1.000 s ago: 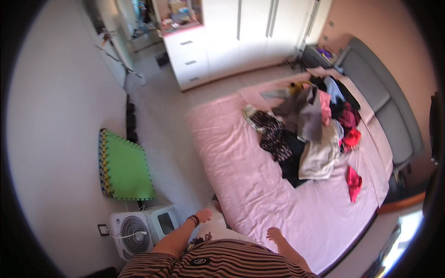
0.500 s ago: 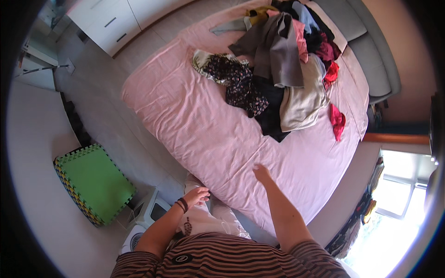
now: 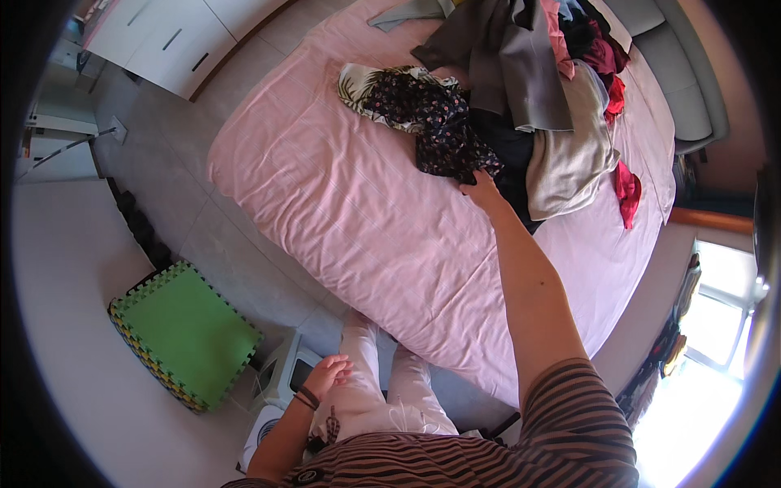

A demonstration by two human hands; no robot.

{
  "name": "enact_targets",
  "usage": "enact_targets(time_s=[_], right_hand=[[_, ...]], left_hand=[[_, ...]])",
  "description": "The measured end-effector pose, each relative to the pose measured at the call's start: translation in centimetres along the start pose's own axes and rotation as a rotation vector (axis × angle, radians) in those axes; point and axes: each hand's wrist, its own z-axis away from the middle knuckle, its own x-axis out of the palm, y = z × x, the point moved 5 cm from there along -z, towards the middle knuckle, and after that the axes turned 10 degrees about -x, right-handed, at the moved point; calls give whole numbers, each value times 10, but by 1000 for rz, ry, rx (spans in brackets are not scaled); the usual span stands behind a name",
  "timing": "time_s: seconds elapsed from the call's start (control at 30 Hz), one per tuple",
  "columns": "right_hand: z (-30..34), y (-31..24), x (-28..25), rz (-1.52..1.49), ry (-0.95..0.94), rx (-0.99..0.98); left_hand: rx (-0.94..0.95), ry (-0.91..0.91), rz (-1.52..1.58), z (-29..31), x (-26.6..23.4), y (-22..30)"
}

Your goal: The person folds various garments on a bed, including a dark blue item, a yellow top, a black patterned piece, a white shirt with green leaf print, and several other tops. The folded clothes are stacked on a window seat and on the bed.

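Observation:
A pile of clothes lies on a bed with a pink sheet (image 3: 350, 211). My right hand (image 3: 482, 190) reaches far forward and closes on the lower corner of a black floral garment (image 3: 451, 134). That garment lies beside a white cloth with leaf patterns (image 3: 353, 88). Right of my right hand are a black cloth (image 3: 512, 167) and a cream garment (image 3: 573, 167), with a grey garment (image 3: 533, 81) above them. My left hand (image 3: 329, 376) hangs near my thigh, fingers loosely bent and apart, holding nothing.
Green foam mats (image 3: 187, 333) are stacked at the left, beside a grey-and-white appliance (image 3: 281, 370). White drawers (image 3: 175, 49) stand beyond the bed at the far left. A small red cloth (image 3: 627, 195) lies right of the pile. The grey headboard (image 3: 679, 73) borders the far right.
My right hand has moved forward from the bare sheet to the black floral garment and taken hold of its corner. My left hand stays low by my thigh. The view has shifted.

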Motion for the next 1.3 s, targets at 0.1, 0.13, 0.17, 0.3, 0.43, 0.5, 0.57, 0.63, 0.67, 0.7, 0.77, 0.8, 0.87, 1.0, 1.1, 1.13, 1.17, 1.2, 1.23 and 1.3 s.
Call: enact_targets(time_s=[0.1,0.13,0.17,0.3,0.43,0.5,0.57,0.63,0.67,0.7,0.77,0.8,0.87,1.0,1.1,1.13,1.17,1.2,1.23,1.3], right_hand=[[23,-6,-20,-532,140,103],[38,-12,-29,-768,223,165],[57,-22,-39,-1017,284,168],[150,-65,-79,-1661,287,157],[249,-89,-99,-1950,71,272],[294,-90,-105,-2033,14,317],[332,-86,-114,-2088,-57,203],[367,-67,-123,-2111,10,193],[383,-57,-129,-2132,30,141],[400,-44,-131,-2161,67,192],[431,-16,-138,-2170,130,205],[447,-3,-141,-2167,149,212],[477,22,-151,-2079,277,182],[528,48,-168,-1441,535,172],[547,42,-191,-555,793,-80],[548,41,-192,-437,801,-146],[550,47,-194,-359,878,-145],[549,61,-192,-433,886,-26],[547,73,-190,-458,863,43],[552,96,-193,-483,925,198]], left_hand=[[32,-28,-108,-3,19,18],[65,-48,-145,-3,27,30],[98,-68,-184,-2,35,43],[233,-106,-202,0,74,104],[981,249,-513,19,132,177],[1311,455,-845,38,171,200],[1404,427,-836,56,202,214],[1493,386,-769,78,232,220],[1577,345,-655,91,246,218],[1620,275,-781,100,263,220],[1603,57,-849,116,298,211],[1638,10,-921,125,318,204],[1619,-134,-816,144,358,185],[1327,-318,-913,179,431,139],[1138,-576,-885,208,497,90],[1153,-620,-919,221,514,80],[1159,-669,-943,234,531,70],[1153,-728,-955,246,547,62],[1175,-750,-999,259,560,61],[1237,-729,-1008,285,580,65]])
